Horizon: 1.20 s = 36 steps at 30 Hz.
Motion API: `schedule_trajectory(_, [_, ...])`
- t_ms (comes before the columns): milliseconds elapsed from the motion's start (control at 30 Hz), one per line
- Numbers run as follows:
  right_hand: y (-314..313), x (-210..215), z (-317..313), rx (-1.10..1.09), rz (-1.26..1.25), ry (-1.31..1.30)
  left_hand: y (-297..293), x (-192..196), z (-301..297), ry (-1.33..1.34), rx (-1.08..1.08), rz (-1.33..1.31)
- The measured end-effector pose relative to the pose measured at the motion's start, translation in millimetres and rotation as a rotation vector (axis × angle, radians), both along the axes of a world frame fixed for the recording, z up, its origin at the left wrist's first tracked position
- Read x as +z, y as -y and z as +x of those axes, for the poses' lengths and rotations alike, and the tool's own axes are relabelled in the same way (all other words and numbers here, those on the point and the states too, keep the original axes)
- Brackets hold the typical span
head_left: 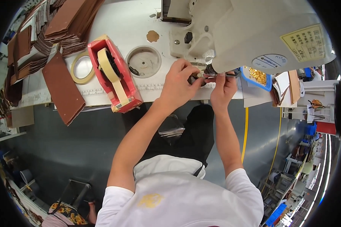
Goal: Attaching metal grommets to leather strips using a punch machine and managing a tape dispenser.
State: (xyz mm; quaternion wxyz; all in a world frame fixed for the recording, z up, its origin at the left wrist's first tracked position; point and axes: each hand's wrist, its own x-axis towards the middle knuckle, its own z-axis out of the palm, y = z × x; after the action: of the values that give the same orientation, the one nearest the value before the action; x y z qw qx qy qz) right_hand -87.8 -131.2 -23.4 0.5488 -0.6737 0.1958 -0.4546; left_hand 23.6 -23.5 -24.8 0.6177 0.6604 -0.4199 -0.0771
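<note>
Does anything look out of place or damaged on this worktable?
Yes. An irregular brown patch interrupts the white tabletop; wear or a stain, I can't tell. Left of the red tape dispenser, a brown panel lies askew, jutting past the front edge.

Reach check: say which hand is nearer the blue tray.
Right. The right hand is just left of the tray; the left hand is farther left, beyond the right one.

Bright, with strongly curved edges
</note>
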Motion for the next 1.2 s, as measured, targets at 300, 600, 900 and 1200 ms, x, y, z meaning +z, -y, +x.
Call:
schedule_trajectory(300, [-2.9,3.3,1.5,-0.029,-0.03,-0.043,0.9,-0.4,-0.6,-0.01,0.035,-0.015])
schedule_trajectory(600, [-1.3,2.4,1.3,-0.054,-0.045,-0.08,0.8,-0.4,-1.0,-0.019,0.025,-0.006])
schedule_trajectory(900, [-2.2,4.2,1.2,-0.052,-0.07,-0.087,0.9,-2.6,-0.9,-0.009,0.047,-0.015])
schedule_trajectory(1200, [-0.9,-0.4,-0.5,-0.034,-0.061,-0.085,-0.3,-6.0,2.5,0.026,0.033,-0.028])
